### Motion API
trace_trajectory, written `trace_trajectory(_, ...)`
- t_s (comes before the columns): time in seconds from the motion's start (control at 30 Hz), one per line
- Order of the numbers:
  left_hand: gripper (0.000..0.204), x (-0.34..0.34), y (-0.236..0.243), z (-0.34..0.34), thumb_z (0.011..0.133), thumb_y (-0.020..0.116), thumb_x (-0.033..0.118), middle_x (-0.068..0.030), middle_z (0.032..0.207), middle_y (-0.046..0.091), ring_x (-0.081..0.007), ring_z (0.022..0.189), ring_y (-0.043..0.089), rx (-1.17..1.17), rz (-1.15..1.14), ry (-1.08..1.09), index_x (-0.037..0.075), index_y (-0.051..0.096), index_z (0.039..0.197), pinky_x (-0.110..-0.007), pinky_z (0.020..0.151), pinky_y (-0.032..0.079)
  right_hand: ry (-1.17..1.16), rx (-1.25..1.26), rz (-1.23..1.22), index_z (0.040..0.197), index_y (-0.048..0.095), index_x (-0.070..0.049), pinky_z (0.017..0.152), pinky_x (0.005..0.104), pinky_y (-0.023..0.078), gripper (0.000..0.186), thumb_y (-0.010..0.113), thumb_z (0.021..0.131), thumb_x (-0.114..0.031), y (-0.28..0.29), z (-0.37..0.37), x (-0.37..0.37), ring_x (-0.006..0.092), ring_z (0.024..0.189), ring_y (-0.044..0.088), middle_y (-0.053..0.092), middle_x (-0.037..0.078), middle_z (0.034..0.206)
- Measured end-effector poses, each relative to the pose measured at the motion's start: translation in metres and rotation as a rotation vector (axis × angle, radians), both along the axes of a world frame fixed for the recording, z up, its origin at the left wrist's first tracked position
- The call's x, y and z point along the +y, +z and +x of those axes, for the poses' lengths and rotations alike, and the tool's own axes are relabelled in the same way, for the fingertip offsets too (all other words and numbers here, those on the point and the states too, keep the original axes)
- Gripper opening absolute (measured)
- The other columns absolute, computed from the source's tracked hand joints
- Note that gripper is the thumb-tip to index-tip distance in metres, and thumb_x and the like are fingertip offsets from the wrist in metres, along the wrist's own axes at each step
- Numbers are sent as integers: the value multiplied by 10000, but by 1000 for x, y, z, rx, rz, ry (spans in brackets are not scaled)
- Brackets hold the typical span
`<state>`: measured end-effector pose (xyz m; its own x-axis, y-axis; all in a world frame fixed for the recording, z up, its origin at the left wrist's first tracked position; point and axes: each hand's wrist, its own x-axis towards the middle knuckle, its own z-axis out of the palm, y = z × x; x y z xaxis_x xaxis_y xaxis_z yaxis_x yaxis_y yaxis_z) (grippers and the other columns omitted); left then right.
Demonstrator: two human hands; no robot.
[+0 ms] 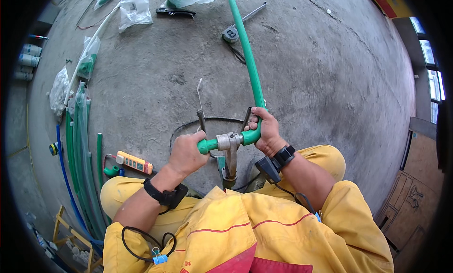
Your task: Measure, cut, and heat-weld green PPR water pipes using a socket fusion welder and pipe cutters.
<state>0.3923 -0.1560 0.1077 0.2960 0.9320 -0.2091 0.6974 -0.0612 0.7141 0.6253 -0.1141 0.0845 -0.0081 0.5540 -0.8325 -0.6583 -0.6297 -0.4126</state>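
Note:
Between my knees stands a pipe-welding iron (230, 155) with round metal dies (230, 141) at its top. My left hand (185, 153) is closed round a short green plastic pipe piece (208, 145), whose inner end meets the left die. My right hand (267, 133) wraps the joint where a green elbow (250, 135) meets a long green pipe (247, 56). The elbow's mouth is at the right die; how deep either piece sits on its die cannot be seen. The long pipe runs away from me past the top of the view.
A tape measure (230, 34), pulled partly out, and a black-handled cutter (175, 12) lie farther off. Bagged fittings (87, 63) and a bundle of green pipes (81, 150) are at the left. A yellow handheld meter (134, 162) lies by my left knee. A black cable (177, 131) loops behind the iron.

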Motion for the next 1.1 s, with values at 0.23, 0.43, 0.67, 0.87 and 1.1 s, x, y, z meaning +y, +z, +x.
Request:
trace_trajectory(0.23,170,4,2,5,639,694,58,-195,701,615,-392,715,620,22,-18,-31,52,611,787,-418,626,499,-21,-8,-21,868,514,-95,549,322,469,99,602,853,-139,1,2,0,97,507,433,438,-16,643)
trace_trajectory(0.43,163,5,1,4,644,685,53,-188,693,613,-393,702,618,22,2,-45,61,611,789,-418,616,497,-36,-1,-6,874,513,-97,547,320,466,106,605,851,-144,-1,1,-1,96,505,435,441,-16,643)
trace_trajectory(0.67,179,6,0,5,642,680,59,-179,689,611,-385,698,615,28,16,-48,73,613,808,-432,615,491,-42,27,-24,882,514,-100,550,317,462,106,602,851,-150,-1,2,0,92,503,432,436,-20,644)
trace_trajectory(0.87,197,5,-4,3,639,689,67,-166,717,626,-376,700,618,46,27,-72,86,611,819,-439,617,492,-35,1,-29,882,514,-101,555,317,461,114,607,848,-156,-1,0,0,91,506,431,434,-23,645)
trace_trajectory(1.1,159,4,-7,5,674,673,135,-151,680,602,-369,675,612,38,72,-60,84,555,766,-473,600,481,-51,4,-31,882,514,-105,552,312,454,120,612,848,-166,-3,-1,0,91,506,430,432,-25,645)
